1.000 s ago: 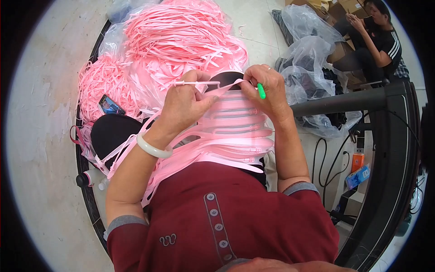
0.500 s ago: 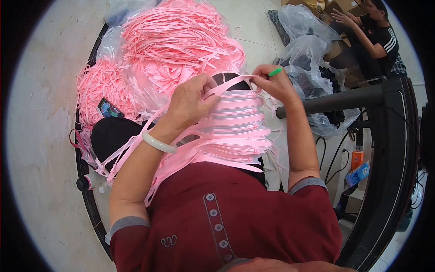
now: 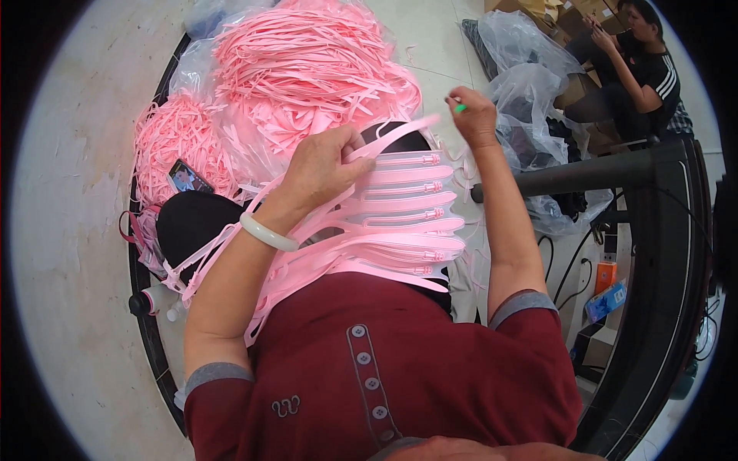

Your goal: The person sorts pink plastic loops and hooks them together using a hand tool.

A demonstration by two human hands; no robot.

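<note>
My left hand (image 3: 327,165) is closed in a pinch on a pink zipper strip (image 3: 403,138), whose free end sticks out to the right and is blurred. Up and to the right of that end is my right hand (image 3: 474,117), its fingers curled around a small green object (image 3: 460,107) whose kind I cannot make out. More pink zippers (image 3: 396,207) lie side by side across my lap on a greyish sheet, their sliders lined up near the right ends. Their long tails pass under my left wrist toward the lower left.
Beyond my lap sits a big heap of pink strips (image 3: 307,61) in clear plastic, with a smaller pile (image 3: 181,134) and a phone (image 3: 188,178) on the left. A dark table frame (image 3: 569,173) stands at right. Past it are plastic bags (image 3: 526,92) and a seated person (image 3: 646,77).
My right hand has come off the strip's end and moved up, keeping the green object. My left hand still pinches the strip. The person at upper right has brought their hands together.
</note>
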